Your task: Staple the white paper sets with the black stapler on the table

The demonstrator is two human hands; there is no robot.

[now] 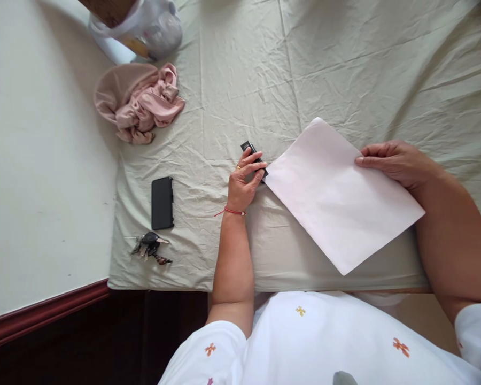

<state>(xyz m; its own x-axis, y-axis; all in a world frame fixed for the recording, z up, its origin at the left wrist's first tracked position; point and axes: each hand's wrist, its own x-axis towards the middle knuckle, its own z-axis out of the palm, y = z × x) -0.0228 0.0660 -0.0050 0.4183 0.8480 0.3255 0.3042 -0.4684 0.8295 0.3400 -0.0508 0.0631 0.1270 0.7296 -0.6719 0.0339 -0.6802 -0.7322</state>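
Observation:
A black stapler (248, 146) lies under the fingers of my left hand (243, 182), which is closed around it. Its lower right end meets the left corner of the white paper (336, 198). Whether the corner sits between the jaws I cannot tell. My right hand (401, 163) pinches the paper's upper right edge, thumb on top and fingers beneath. The paper is turned like a diamond, and I cannot make out how many sheets there are.
A black phone (162, 203) and a bunch of keys (149, 245) lie to the left on the wrinkled cloth (232, 80). Behind them are a crumpled pink cloth (144, 101) and a clear plastic bag (156, 32). A white wall (44, 160) borders the left side.

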